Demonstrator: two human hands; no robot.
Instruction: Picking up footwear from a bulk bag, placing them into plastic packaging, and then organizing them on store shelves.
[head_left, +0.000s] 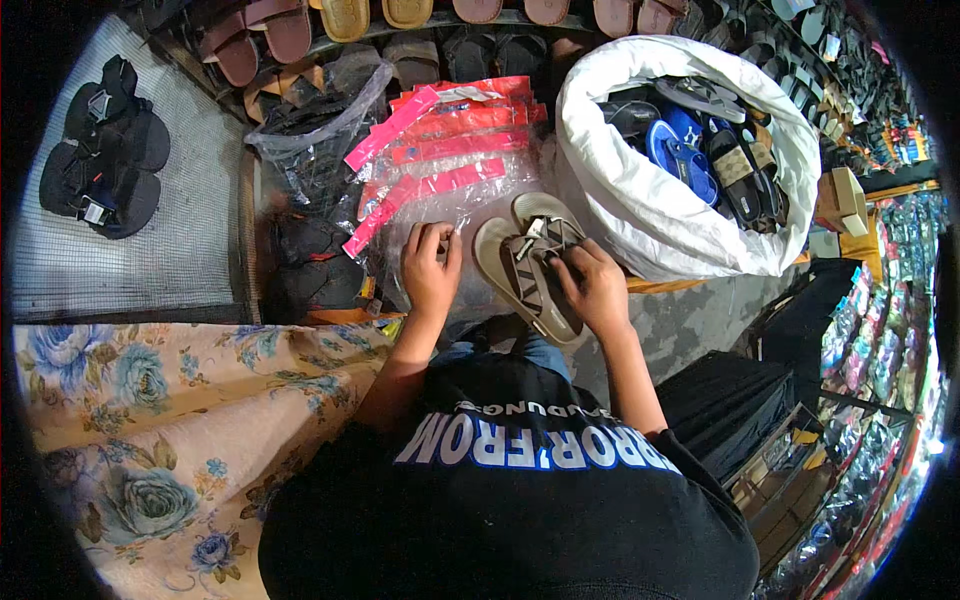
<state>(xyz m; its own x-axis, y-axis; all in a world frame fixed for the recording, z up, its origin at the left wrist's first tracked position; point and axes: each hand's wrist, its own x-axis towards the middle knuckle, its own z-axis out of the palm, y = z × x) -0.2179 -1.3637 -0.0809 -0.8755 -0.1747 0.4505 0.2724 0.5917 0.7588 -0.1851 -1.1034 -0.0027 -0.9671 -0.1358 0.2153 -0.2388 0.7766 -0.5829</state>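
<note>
My right hand (596, 289) grips a pair of beige-and-brown thong sandals (517, 262) by the straps, its fingers at the inner side. A small tag hangs on the straps. To their left, my left hand (433, 270) hovers over or rests on clear plastic bags (480, 191), with fingers curled; whether it pinches any plastic I cannot tell. The bags lie in a fanned stack, with pink and red header strips (461, 146) that bear writing. Part of the stack is hidden under the sandals.
A white sack (600, 187) full of sandals stands at the right. Black footwear in a clear bag (315, 157) is at the left, near black sandals (105, 157) on a grey mesh surface (195, 247). Sandals (345, 15) line the back. Flowered cloth (150, 390) covers the near left.
</note>
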